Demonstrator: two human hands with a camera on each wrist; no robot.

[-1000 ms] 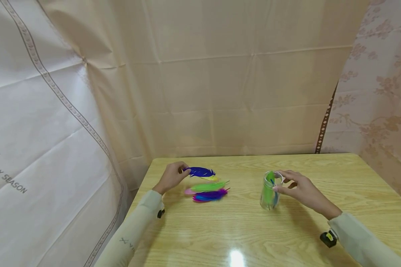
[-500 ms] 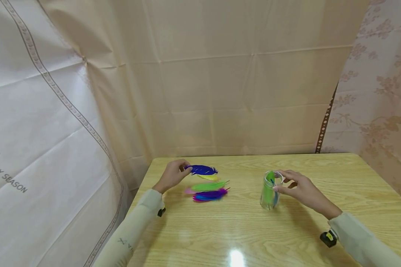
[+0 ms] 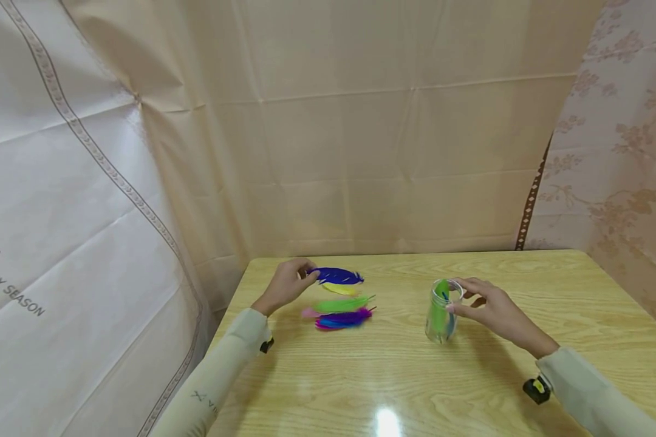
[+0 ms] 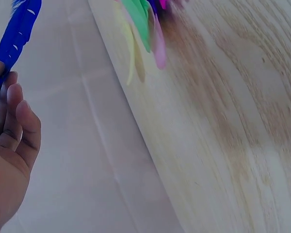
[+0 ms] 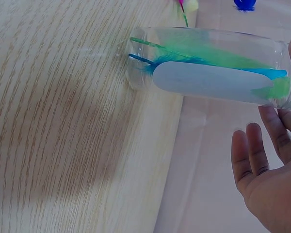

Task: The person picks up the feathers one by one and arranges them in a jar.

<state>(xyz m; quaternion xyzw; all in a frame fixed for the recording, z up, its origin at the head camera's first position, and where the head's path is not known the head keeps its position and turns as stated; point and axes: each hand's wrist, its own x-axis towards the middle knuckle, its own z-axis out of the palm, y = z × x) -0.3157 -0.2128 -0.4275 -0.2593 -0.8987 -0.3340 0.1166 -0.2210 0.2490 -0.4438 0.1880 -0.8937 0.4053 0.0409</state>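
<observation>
My left hand [image 3: 288, 285] pinches a dark blue feather [image 3: 339, 277] by one end, just above a yellow feather [image 3: 341, 290]. In the left wrist view the blue feather [image 4: 17, 36] points up from the thumb and fingers. Nearer on the table lie a light green feather [image 3: 341, 304], a pink one mostly beneath it, and purple and blue feathers [image 3: 345, 318]. My right hand [image 3: 497, 312] grips the rim of an upright clear glass jar [image 3: 432, 331]. Inside the jar stand green and blue feathers; the right wrist view shows a pale oval label [image 5: 208, 81] on its side.
The wood-grain table [image 3: 393, 364] ends at a back edge against a beige cloth curtain [image 3: 382, 152]. A white printed cloth [image 3: 87, 255] hangs at the left, a floral cloth [image 3: 628, 152] at the right. Each wrist wears a small black device.
My left hand has moved slightly right and upward with the blue feather, uncovering more of the yellow one. My right hand and the jar have stayed in place.
</observation>
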